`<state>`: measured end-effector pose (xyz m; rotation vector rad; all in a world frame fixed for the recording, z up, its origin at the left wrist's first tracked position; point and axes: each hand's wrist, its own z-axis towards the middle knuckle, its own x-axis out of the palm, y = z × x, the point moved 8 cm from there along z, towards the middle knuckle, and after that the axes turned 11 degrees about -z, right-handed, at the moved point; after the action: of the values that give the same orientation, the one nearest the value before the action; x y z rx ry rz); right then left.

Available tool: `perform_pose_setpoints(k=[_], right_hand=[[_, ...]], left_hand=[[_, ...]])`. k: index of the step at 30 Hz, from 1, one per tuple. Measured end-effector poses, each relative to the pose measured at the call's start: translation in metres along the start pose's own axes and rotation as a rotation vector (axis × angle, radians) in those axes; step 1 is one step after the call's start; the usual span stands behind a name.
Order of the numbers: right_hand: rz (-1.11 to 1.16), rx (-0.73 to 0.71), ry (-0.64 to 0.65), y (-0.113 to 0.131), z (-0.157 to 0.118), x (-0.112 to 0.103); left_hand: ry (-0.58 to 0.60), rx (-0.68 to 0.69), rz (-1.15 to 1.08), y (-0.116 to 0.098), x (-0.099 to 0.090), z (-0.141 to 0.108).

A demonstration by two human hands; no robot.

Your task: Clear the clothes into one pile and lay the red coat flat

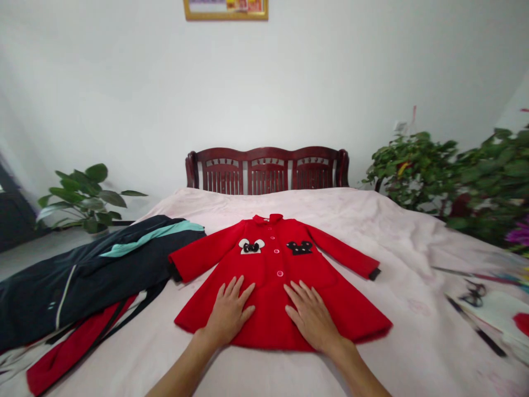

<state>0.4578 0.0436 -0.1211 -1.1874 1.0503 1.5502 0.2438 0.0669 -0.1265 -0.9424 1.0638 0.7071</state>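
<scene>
A red buttoned coat [268, 298] lies spread flat, its collar away from me and both sleeves out to the sides. It has a white mouse-head patch with a black bow on the left of the chest and a black dotted one on the right. My left hand [230, 311] rests palm down on the lower left part of the coat, fingers spread. On the lower right part, my right hand [311, 315] lies flat, fingers apart. Neither hand grips the fabric.
Dark and red clothes [136, 270] are piled at the left on the pale pink sheet [400, 320]. At the right lie a knife [475, 325], black scissors [473, 293] and papers. Beyond stand a wooden headboard [268, 171] and leafy plants [417, 171] on both sides.
</scene>
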Motion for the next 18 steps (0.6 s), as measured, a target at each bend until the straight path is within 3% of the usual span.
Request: perform_pose_setpoints(k=[18], right_hand=[[0.031, 0.035, -0.008, -0.01, -0.004, 0.003]], left_hand=[[-0.018, -0.034, -0.039, 0.001, -0.007, -0.007]])
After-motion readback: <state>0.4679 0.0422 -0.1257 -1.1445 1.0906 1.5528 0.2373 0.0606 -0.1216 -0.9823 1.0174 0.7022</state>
